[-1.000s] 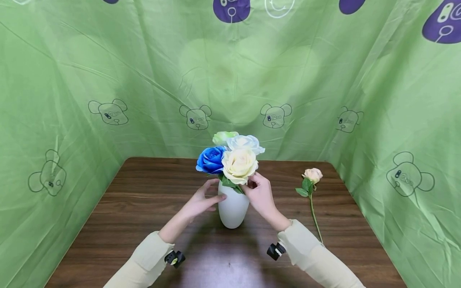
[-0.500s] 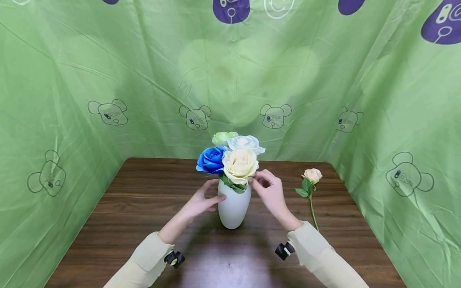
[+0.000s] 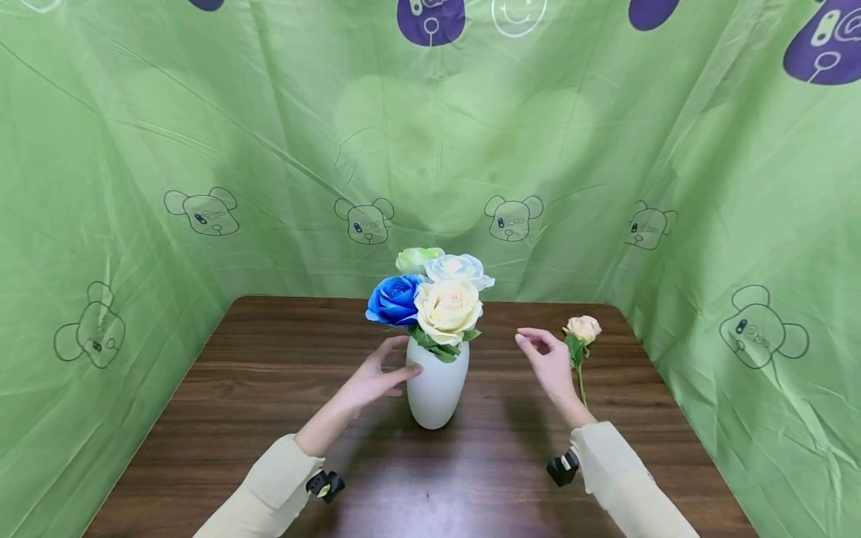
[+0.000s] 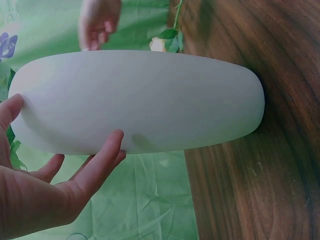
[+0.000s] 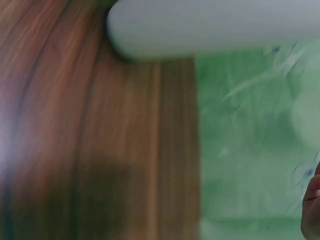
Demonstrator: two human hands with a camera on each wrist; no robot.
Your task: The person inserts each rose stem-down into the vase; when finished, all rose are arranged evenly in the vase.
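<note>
A white vase stands upright mid-table. My left hand holds its left side near the top; in the left wrist view, the thumb and spread fingertips touch the vase wall. Out of the vase rise a blue rose, a cream rose, a pale white-blue rose and a pale green flower. My right hand hovers to the right of the vase, loosely curled with nothing in it. Just beyond it lies a pale pink rose, its lower stem hidden by the wrist.
Dark wood makes up the table. Green cloth printed with bear faces encloses its back and sides. Black wrist cameras hang at both cuffs, the left camera and the right camera.
My right hand has let go of the cream rose's leaf area and moved right, close to the pink rose. A leaf now shows at the vase's right rim. The left hand stays put.
</note>
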